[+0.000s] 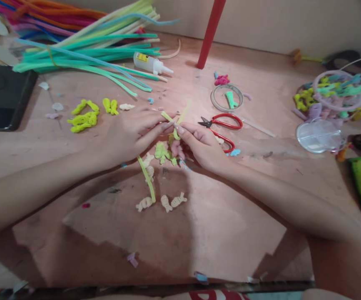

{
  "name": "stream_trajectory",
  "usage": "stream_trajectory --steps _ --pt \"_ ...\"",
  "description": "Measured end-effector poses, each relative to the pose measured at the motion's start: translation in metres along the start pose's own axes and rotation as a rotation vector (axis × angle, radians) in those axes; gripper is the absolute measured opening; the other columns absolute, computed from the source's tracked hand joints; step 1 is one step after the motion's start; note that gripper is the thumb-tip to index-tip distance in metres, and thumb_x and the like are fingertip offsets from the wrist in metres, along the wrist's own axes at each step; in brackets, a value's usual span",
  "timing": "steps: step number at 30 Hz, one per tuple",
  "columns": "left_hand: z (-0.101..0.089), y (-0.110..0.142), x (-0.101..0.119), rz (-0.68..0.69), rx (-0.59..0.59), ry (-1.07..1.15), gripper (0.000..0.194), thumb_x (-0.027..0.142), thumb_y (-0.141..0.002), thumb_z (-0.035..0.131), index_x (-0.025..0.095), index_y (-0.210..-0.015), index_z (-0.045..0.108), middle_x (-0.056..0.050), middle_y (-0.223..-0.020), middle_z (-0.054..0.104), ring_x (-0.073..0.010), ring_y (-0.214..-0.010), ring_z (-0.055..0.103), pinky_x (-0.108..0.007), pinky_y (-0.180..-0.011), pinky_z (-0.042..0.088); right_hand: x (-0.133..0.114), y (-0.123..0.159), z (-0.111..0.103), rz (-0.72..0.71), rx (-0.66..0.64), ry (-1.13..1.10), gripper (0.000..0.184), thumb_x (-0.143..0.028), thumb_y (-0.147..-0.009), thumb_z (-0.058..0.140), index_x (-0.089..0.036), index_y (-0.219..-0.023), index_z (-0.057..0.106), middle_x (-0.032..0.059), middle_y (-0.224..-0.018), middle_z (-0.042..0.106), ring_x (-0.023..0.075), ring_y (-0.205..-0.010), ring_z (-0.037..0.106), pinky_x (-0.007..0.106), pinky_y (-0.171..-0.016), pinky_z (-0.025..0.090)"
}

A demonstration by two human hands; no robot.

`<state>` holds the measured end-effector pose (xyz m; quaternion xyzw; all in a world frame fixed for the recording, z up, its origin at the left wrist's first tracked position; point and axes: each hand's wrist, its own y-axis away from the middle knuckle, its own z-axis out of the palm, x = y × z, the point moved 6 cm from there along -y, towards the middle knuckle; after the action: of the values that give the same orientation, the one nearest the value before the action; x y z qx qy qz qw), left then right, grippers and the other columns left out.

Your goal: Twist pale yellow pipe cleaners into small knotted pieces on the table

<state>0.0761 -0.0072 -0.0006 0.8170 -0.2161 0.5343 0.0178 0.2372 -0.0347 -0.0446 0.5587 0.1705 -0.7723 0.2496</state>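
Note:
Between my two hands is a pale yellow-green pipe cleaner (185, 111), bent so that its ends cross at my fingertips. My left hand (127, 132) pinches it from the left, thumb against forefinger. From the other side my right hand (204, 146) grips it near the bend, its lower fingers curled under. A longer yellow-green strand (147, 179) slants down from below my left hand to the table. Under my hands lie small light-green twisted pieces (162, 152). Cream twisted pieces (166, 203) lie nearer to me. Red-handled scissors (227, 121) rest just right of my right hand, blades pointing left.
Bundled pipe cleaners (89, 54), a glue bottle (147, 62) and a black phone (3, 100) occupy the back left. Yellow twisted pieces (85, 116) lie left. A tape ring (214, 100), a red post (210, 35) and a pile of coloured pieces (333, 91) stand farther right.

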Motion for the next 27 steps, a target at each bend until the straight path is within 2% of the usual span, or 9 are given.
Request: stream_trajectory --steps 4,7,10,12,14,18,20,23,27 --pt "0.001 0.004 0.003 0.025 -0.045 -0.067 0.011 0.039 -0.094 0.087 0.032 -0.087 0.083 -0.007 -0.095 0.081 -0.0312 -0.120 0.075 -0.037 -0.106 0.057 0.001 0.001 0.002 -0.007 0.003 0.032 0.051 -0.070 -0.107 0.070 -0.020 -0.106 0.065 -0.0040 -0.072 0.070 0.0076 -0.051 0.054 0.020 -0.045 0.039" --pt "0.005 0.010 0.006 0.161 -0.099 -0.244 0.009 0.036 -0.098 0.079 0.030 -0.099 0.086 -0.009 -0.108 0.085 -0.0317 -0.118 0.077 -0.042 -0.111 0.056 0.000 0.004 0.002 -0.005 0.030 0.122 0.053 -0.072 -0.110 0.063 -0.021 -0.096 0.062 -0.0034 -0.069 0.067 0.0084 -0.051 0.054 0.022 -0.044 0.038" --pt "0.008 0.014 0.011 0.278 -0.107 -0.298 0.021 0.037 -0.102 0.072 0.027 -0.111 0.087 -0.011 -0.120 0.086 -0.0329 -0.116 0.077 -0.047 -0.113 0.055 -0.003 0.006 0.003 -0.021 0.033 0.183 0.054 -0.072 -0.112 0.059 -0.022 -0.090 0.058 -0.0016 -0.071 0.067 0.0089 -0.053 0.053 0.023 -0.047 0.040" --pt "0.006 0.012 0.011 0.212 -0.049 -0.158 0.026 0.044 -0.105 0.071 0.026 -0.110 0.088 -0.010 -0.117 0.087 -0.0316 -0.111 0.078 -0.047 -0.108 0.058 -0.005 0.006 0.004 -0.046 -0.006 0.164 0.051 -0.069 -0.113 0.060 -0.022 -0.093 0.057 -0.0006 -0.079 0.069 0.0091 -0.058 0.053 0.023 -0.053 0.045" --pt "0.006 0.008 0.008 0.045 -0.013 0.105 0.031 0.049 -0.107 0.071 0.024 -0.103 0.089 -0.008 -0.104 0.086 -0.0275 -0.095 0.080 -0.044 -0.096 0.064 -0.006 0.006 0.007 -0.076 -0.062 0.143 0.046 -0.065 -0.114 0.060 -0.022 -0.098 0.057 -0.0012 -0.084 0.068 0.0094 -0.063 0.055 0.024 -0.061 0.050" --pt "0.028 0.006 0.006 -0.194 -0.226 0.477 0.045 0.061 -0.104 0.078 0.018 -0.089 0.084 -0.005 -0.076 0.079 -0.0221 -0.070 0.079 -0.034 -0.072 0.067 -0.006 0.005 0.008 -0.098 -0.105 0.134 0.043 -0.064 -0.114 0.062 -0.022 -0.104 0.059 -0.0031 -0.086 0.063 0.0097 -0.067 0.056 0.024 -0.066 0.054" --pt "0.034 0.006 0.006 -0.221 -0.274 0.513 0.047 0.063 -0.104 0.079 0.018 -0.090 0.084 -0.005 -0.073 0.077 -0.0216 -0.070 0.079 -0.032 -0.071 0.067 -0.003 0.005 0.007 -0.063 -0.101 0.113 0.046 -0.068 -0.111 0.064 -0.023 -0.105 0.059 -0.0033 -0.087 0.063 0.0096 -0.066 0.057 0.024 -0.063 0.054" --pt "0.034 0.008 0.002 -0.252 -0.255 0.476 0.040 0.058 -0.105 0.078 0.019 -0.097 0.086 -0.004 -0.074 0.078 -0.0202 -0.071 0.079 -0.029 -0.070 0.067 0.000 0.005 0.006 -0.024 -0.103 0.089 0.049 -0.071 -0.109 0.066 -0.023 -0.100 0.059 -0.0024 -0.088 0.066 0.0094 -0.065 0.060 0.023 -0.060 0.054" --pt "0.030 0.009 -0.001 -0.239 -0.216 0.339 0.039 0.054 -0.106 0.077 0.019 -0.093 0.086 -0.002 -0.065 0.069 -0.0199 -0.070 0.077 -0.027 -0.068 0.064 -0.002 0.005 0.006 -0.033 -0.139 0.049 0.047 -0.067 -0.110 0.067 -0.021 -0.101 0.063 0.0026 -0.097 0.077 0.0124 -0.081 0.072 0.027 -0.082 0.065"
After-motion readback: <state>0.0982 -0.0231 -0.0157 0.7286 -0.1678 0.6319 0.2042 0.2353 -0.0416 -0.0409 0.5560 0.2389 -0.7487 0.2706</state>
